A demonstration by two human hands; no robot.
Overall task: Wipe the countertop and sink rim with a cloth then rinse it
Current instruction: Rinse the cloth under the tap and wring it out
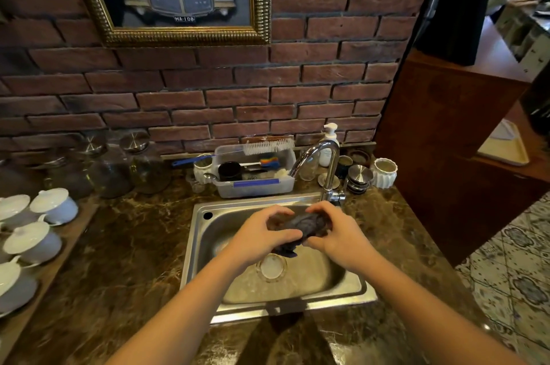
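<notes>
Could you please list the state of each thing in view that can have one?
cloth: bunched, held over the basin
left hand: grips the cloth
right hand: grips the cloth
faucet: no water visible
sink: drain plug in place
cups: upside down
soap bottle: upright
plastic tub: holds brushes

"MA-108" on painted car's plate [184, 19]
</notes>
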